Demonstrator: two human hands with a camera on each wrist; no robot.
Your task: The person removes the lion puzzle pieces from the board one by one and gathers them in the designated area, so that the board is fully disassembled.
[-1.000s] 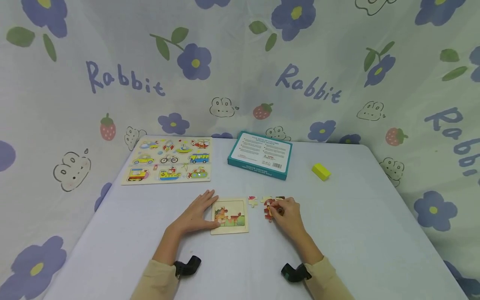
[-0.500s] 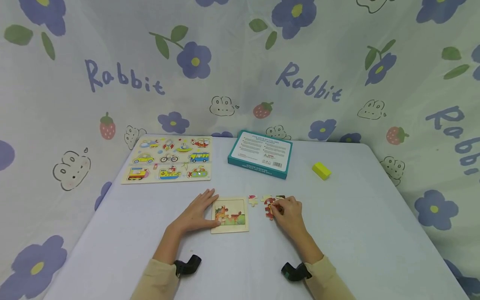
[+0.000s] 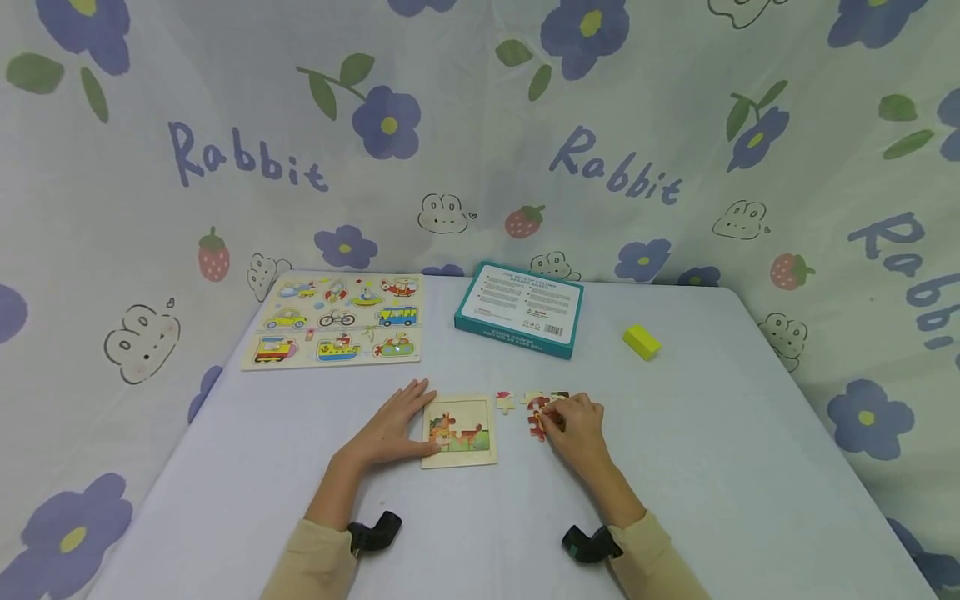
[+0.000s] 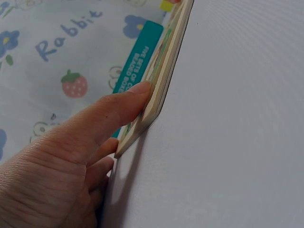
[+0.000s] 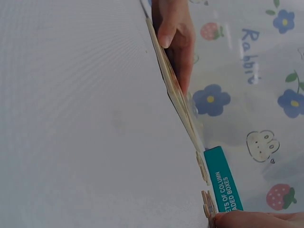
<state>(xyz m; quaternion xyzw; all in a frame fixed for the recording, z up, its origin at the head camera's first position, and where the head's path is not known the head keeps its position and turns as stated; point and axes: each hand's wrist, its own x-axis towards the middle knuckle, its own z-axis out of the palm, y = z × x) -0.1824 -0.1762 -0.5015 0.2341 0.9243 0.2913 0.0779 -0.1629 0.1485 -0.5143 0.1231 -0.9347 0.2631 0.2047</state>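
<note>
Note the puzzle pieces point(image 3: 535, 406), seemingly too small to count, partly hidden by the right hand point(image 3: 580, 427). Observe the same hand cropped by the right-wrist view's lower edge.

Before me: one pale grey-white fabric backdrop point(image 3: 480, 125), lightly creased, printed with blue-violet, yellow-centred flowers point(image 3: 386, 122), green leaves point(image 3: 34, 73), red strawberries point(image 3: 213, 257), outlined rabbit faces point(image 3: 442, 214) and the word "Rabbit" point(image 3: 247, 158). In front, one white-topped desk point(image 3: 720, 467), far right corner rounded. Light: soft, even, shadows faint.

The puzzle frame point(image 3: 459, 460) looks smooth wood, the tablecloth point(image 3: 480, 533) matt.
</note>
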